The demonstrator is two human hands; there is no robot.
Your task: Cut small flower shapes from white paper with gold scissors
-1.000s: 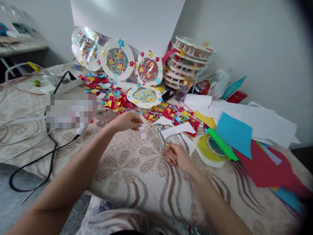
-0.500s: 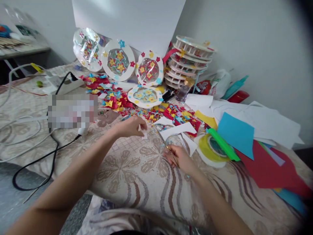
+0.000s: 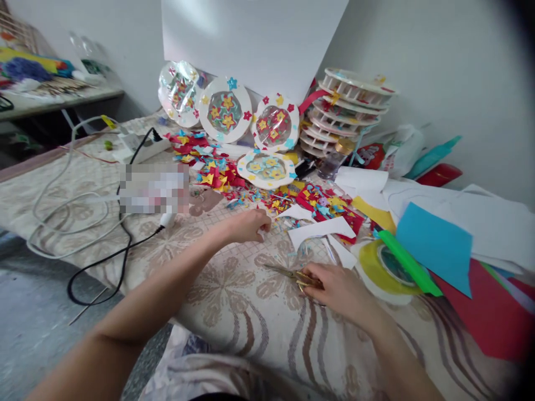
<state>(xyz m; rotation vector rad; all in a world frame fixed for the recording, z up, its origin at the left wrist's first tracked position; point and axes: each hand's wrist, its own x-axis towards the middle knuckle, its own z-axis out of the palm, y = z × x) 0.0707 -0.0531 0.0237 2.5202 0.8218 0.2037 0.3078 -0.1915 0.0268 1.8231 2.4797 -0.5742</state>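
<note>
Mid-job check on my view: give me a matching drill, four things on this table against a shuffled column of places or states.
1. gold-handled metal scissors
2. sky-blue paper sheet
3. long bright green bar
4. thin black cable

A. partly covering the red paper sheet
B. bent into a loop
C. held in the right hand
D. lying across the round yellow roll

Pairs: 1-C, 2-A, 3-D, 4-B

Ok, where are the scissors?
Head view, below and right of centre: gold-handled scissors are in the right grip, nearer the wearer than the curved white paper offcut.
</note>
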